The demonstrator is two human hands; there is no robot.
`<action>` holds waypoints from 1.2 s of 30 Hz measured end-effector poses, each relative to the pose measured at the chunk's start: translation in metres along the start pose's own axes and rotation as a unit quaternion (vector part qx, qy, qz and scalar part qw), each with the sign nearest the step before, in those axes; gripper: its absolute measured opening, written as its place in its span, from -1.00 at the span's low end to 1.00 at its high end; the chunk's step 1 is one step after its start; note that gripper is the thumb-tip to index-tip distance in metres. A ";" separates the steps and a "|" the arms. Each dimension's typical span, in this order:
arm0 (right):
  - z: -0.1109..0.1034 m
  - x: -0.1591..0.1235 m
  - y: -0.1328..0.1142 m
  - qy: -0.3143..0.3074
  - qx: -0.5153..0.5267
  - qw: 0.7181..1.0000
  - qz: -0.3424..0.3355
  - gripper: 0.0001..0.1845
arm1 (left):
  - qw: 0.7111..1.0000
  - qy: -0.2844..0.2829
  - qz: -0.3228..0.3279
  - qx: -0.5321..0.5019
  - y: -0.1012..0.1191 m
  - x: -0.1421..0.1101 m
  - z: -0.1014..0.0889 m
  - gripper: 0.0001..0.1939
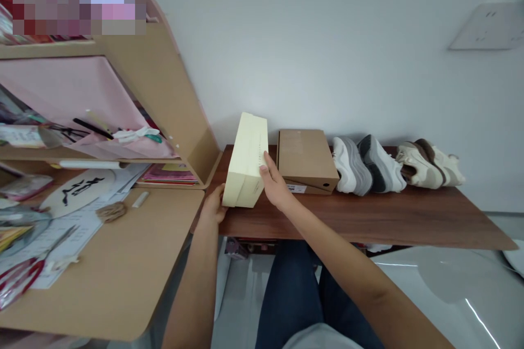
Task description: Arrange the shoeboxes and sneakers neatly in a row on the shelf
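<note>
Head view: along the wall [327,54], the bench [388,223] carried a row of things, all of them at rest except one. The brown box [307,155] sat squarely on it with its lid shut, so that part looked settled. The pale box [245,158], left of it and tilted, was between the two hands, and its handling seemed to be partway, with the box not lying square like its neighbour. Also finished being placed, by the look of it, were the grey-and-white shoes [352,166], just beside the brown box, and the cream shoes [429,163] farther right. The left hand [213,207] grasped the pale box at its near lower corner; the right hand [276,182] held its right side, fingers and thumb against it. Whether the pale box touched the bench could not be told. Both boxes' contents were hidden, as were some left fingertips, tucked behind the pale box. Smallest of all, the print on its side and the brown box's label [297,188] were too small to read.
</note>
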State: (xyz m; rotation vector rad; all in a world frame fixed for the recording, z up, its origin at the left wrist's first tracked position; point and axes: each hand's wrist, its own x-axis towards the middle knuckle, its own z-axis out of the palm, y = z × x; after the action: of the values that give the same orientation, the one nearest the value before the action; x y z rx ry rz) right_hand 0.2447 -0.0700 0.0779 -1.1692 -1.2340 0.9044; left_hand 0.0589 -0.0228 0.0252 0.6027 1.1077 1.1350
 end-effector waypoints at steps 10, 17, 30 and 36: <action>0.000 -0.001 0.003 -0.031 0.048 0.998 0.026 -0.19 | 0.989 0.045 0.127 -0.062 0.048 -0.024 0.007 -0.72; -0.001 -0.013 0.011 -0.038 -0.028 0.997 0.060 -0.02 | 0.983 0.071 0.160 -0.048 0.062 -0.018 0.008 -0.71; 0.005 -0.020 0.040 -0.031 -0.055 0.998 0.018 -0.32 | 0.970 0.027 0.240 0.019 0.046 0.011 -0.009 -0.58; 0.011 -0.022 0.050 -0.018 -0.066 0.997 0.037 -0.31 | 0.968 0.020 0.248 0.010 0.033 0.019 -0.016 -0.54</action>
State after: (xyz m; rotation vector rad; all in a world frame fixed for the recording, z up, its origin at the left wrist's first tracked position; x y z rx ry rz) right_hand 0.2344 -0.0791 0.0240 -1.3165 -1.3028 0.9136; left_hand 0.0311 0.0038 0.0396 0.9088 1.0288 1.5711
